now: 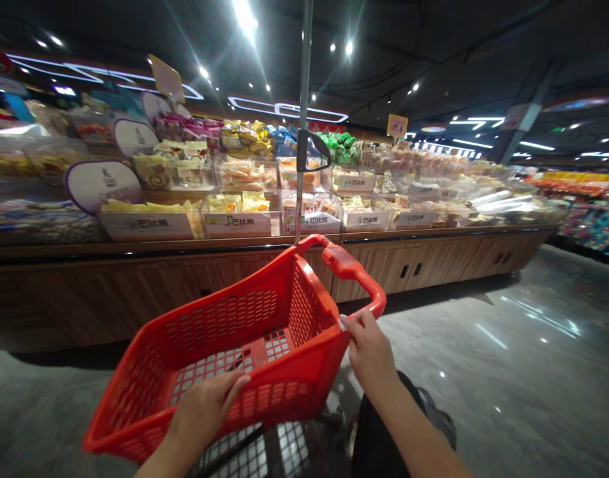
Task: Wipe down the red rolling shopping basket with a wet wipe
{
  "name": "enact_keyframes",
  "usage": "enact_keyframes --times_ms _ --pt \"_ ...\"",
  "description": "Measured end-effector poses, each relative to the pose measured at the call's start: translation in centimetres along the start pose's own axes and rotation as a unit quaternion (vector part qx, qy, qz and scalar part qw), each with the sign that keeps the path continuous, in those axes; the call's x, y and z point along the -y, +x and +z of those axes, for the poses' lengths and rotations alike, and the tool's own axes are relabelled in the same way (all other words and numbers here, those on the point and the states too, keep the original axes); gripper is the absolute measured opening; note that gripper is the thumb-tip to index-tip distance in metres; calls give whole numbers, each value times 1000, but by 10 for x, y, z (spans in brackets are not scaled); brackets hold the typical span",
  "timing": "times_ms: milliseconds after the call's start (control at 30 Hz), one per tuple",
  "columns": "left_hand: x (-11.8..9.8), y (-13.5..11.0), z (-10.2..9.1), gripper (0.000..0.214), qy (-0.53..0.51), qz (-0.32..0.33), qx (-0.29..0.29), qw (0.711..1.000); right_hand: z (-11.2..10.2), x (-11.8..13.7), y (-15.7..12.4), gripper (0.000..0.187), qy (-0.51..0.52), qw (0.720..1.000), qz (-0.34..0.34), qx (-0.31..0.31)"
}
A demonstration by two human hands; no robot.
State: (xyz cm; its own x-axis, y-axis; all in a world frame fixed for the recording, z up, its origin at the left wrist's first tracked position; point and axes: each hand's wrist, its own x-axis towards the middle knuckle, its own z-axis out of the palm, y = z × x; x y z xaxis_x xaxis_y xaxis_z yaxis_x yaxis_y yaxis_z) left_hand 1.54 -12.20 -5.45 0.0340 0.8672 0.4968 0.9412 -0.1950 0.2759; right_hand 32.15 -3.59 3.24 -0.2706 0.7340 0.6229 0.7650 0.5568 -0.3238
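Head view: a red plastic shopping basket [225, 318] lay just ahead of the hands, its long axis slanting toward the snack counter [424, 265]. The left hand [205, 415] grasped its near rim; the right hand [369, 352], nearer the orange handle [347, 263], pinched the side rim (bin labels [237, 224] read 巴比熊).
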Motion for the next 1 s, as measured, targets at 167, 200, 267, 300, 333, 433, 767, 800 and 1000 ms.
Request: enact_keyframes --times_ms 167,200,267,300,333,433,767,800,1000 --pt "6 -2 -4 37 -7 -7 -5 1000 -18 -23 10 32 -34 996 55 -57" --pt "7 -3 -5 37 -7 -8 -5 1000 -17 -21 8 32 -38 996 51 -56" --pt "10 -3 -6 37 -7 -9 0 1000 -11 -13 2 32 -36 998 24 -41" --pt "12 -3 -6 37 -7 -10 4 1000 -7 -8 -1 33 -32 999 7 -31" --pt "14 -4 -6 37 -6 -10 9 1000 -4 -4 -4 34 -24 999 -8 -22" --pt "21 -5 -6 39 -3 -13 21 1000 -4 -2 -5 36 13 1000 -20 -14" --pt "28 -3 -17 41 4 5 44 999 -29 -22 9 32 20 993 70 -90" --pt "29 -3 -19 41 6 9 48 999 -26 -18 6 33 29 994 60 -87" --pt "13 6 -25 41 77 33 -23 996 -8 5 -13 39 100 994 -26 -34"
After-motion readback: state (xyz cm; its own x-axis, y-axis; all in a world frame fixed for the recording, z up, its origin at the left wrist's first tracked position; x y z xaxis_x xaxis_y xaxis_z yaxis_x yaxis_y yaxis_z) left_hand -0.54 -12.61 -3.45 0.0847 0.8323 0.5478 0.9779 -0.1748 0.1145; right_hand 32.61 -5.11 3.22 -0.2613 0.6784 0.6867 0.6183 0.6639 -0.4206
